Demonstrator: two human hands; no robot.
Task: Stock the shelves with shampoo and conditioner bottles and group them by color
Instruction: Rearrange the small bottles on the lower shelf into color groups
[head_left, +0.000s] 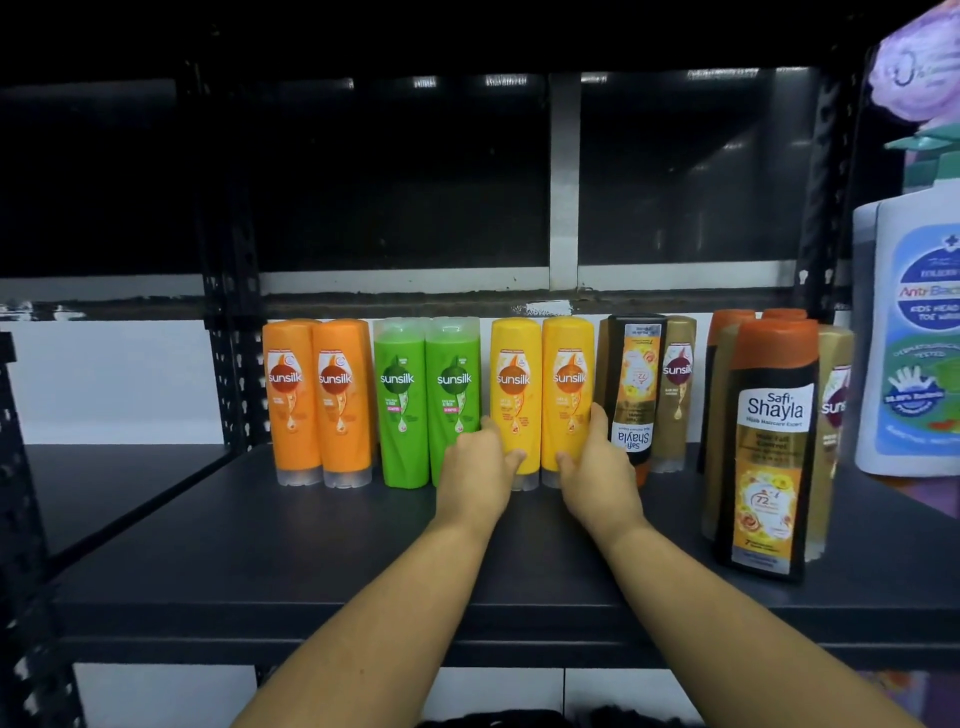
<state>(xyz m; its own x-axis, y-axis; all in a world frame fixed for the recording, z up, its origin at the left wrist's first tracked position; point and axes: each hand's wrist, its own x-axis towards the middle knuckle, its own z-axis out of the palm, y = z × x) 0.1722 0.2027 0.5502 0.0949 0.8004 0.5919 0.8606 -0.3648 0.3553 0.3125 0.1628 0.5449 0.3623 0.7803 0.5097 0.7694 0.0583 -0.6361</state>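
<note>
Forearms reach in from below across the dark shelf (260, 545) to the back row. Left hand (480, 462) grips the left yellow bottle (514, 400) low down: thumb on the front, fingers curled round its left side. Right hand (597, 467) holds the right yellow bottle (568, 400) the same way, mirrored. Both bottles upright, caps down on the shelf, just beside each other.

Row to the left: orange bottles (291, 405), then green bottles (402, 405), each pair touching. To the right: an inverted black Shayla bottle (635, 384) and a gold bottle (678, 395); further right, a mixed cluster led by a tall Shayla bottle (769, 452).

Step in hand, as I read it: seating the yellow pair as its own colour group. Next move likely calls for squaring the pair against the green bottles, letting go, then sorting the black and gold ones, which look ungrouped.
</note>
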